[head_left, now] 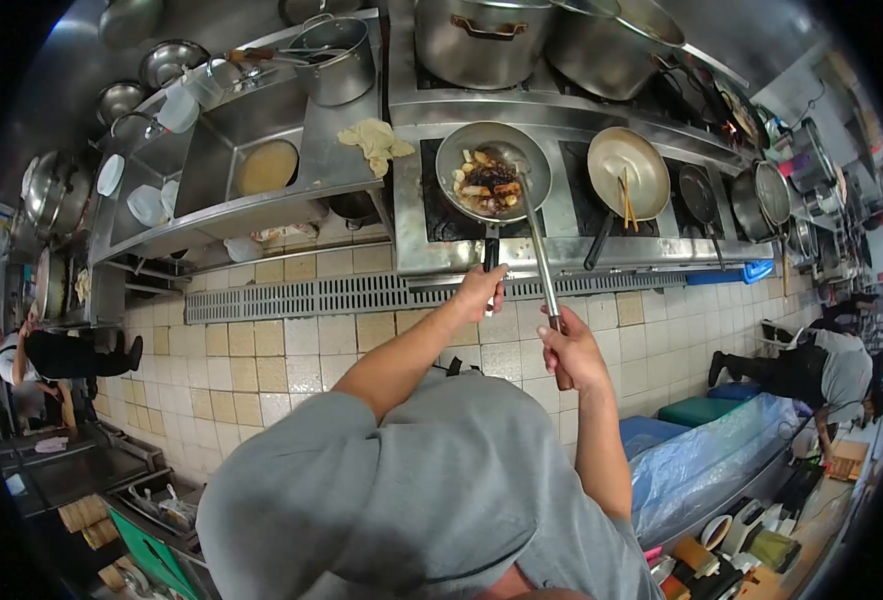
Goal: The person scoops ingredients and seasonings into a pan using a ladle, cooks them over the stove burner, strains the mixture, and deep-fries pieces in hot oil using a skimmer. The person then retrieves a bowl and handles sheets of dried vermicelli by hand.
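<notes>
My left hand (480,292) is closed around the black handle of a frying pan (450,158) on the stove. Browned pieces of food (489,186) and some pale chunks lie in the pan. My right hand (574,350) grips the dark handle of a long metal ladle (542,250), whose head rests in the pan at the right side of the food. To the right on the stove is a second pan (617,150) with wooden chopsticks (628,200) in it.
Large pots (482,50) stand behind the pans. At left are a sink counter (312,180), a cloth (374,142) and a metal pot (340,85). One person (62,355) stands far left, another (832,375) far right. Plastic sheeting (712,465) covers something at lower right.
</notes>
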### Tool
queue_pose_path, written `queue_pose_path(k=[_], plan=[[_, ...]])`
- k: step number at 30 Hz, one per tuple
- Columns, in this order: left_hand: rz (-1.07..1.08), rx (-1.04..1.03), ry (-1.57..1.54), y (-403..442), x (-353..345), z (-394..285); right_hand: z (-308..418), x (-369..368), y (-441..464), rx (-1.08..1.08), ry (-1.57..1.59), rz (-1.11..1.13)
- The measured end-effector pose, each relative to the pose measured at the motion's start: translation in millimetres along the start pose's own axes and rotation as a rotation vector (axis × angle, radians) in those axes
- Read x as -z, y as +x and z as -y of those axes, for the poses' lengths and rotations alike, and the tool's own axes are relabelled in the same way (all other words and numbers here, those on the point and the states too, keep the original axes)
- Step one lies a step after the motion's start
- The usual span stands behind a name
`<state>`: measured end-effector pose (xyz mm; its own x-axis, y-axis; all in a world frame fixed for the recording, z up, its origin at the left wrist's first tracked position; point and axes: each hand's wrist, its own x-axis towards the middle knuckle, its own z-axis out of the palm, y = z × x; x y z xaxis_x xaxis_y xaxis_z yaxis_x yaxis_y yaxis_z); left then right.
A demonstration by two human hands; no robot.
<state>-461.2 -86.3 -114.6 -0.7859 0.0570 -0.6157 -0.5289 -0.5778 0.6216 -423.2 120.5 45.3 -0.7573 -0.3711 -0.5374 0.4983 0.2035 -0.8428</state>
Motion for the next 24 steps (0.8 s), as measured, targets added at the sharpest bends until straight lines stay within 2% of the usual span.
queue_pose_path(k=[2, 5, 7, 9, 13, 16, 17, 18, 20, 21, 22, 24], plan=[[-0.045, -0.051, 0.032, -13, 20, 15, 12, 16, -12, -0.018, -0.006, 0.034], [-0.049, -0.084, 0.067, -59, 69, -13, 20, 43, -30, 0.04, -0.056, 0.049], [-0.102, -0.143, 0.444, -73, 77, -24, 21, 60, -35, 0.054, -0.062, 0.08], [-0.082, -0.128, 0.277, -46, 41, -21, 21, 72, -37, 0.096, -0.092, 0.133], [-0.121, -0.128, 0.139, -33, -11, 19, 21, 93, -32, 0.106, -0.118, 0.173], [-0.095, -0.08, 0.017, -82, 6, 27, 28, 107, -30, 0.13, -0.174, 0.204], [-0.111, -0.069, 0.077, -98, 7, 17, 27, 111, -33, 0.138, -0.178, 0.206], [-0.111, -0.066, 0.079, -86, 7, 16, 25, 116, -37, 0.137, -0.184, 0.205], [-0.239, -0.146, 0.283, -50, 11, 15, 16, 118, -38, 0.124, -0.127, 0.214], [-0.202, -0.192, 0.24, -50, -14, 6, 11, 116, -34, 0.123, -0.069, 0.223], [-0.18, -0.197, 0.122, -39, -27, 12, 4, 115, -31, 0.119, -0.071, 0.226], [-0.193, -0.228, 0.09, -45, -49, 35, -4, 115, -19, 0.132, 0.009, 0.235]])
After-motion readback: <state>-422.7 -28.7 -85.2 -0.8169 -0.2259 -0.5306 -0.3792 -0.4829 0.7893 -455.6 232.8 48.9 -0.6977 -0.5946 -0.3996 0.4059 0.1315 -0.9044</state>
